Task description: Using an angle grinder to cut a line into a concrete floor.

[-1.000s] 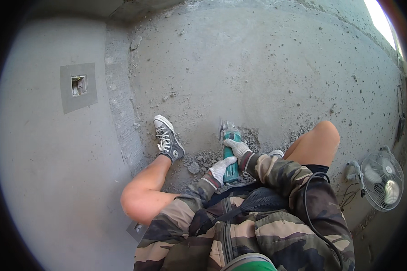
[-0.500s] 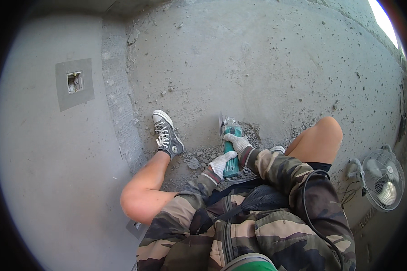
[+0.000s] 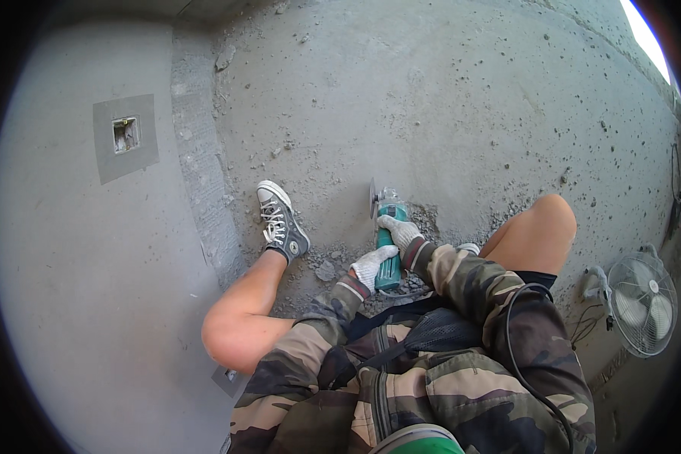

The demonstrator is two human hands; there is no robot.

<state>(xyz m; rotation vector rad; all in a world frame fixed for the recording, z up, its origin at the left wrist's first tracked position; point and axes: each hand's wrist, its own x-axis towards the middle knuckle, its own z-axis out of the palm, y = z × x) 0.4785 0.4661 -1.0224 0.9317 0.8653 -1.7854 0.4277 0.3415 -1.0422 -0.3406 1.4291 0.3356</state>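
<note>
A teal angle grinder (image 3: 388,257) is held by both my hands between my spread legs, its head pointing away from me. My right hand (image 3: 401,229), in a white knit glove, wraps round the body close behind the metal head. Lower on the casing, my left hand (image 3: 372,266), gloved alike, grips from the left side. The thin disc (image 3: 373,198) stands edge-on at the head's left, over the concrete floor (image 3: 333,159). Whether its rim touches the floor I cannot tell. Beside the head is a rough chipped patch (image 3: 427,221).
Broken concrete rubble (image 3: 327,269) lies around the grinder and by my left shoe (image 3: 278,219). A grey wall with a recessed box (image 3: 125,135) rises at the left. To the right stands a fan (image 3: 643,304), with a black cable (image 3: 513,333) over my right arm.
The grinder and both hands have shifted very slightly; the disc sits a little farther from me. My grip on the grinder is the same. The fan blades show at different angles.
</note>
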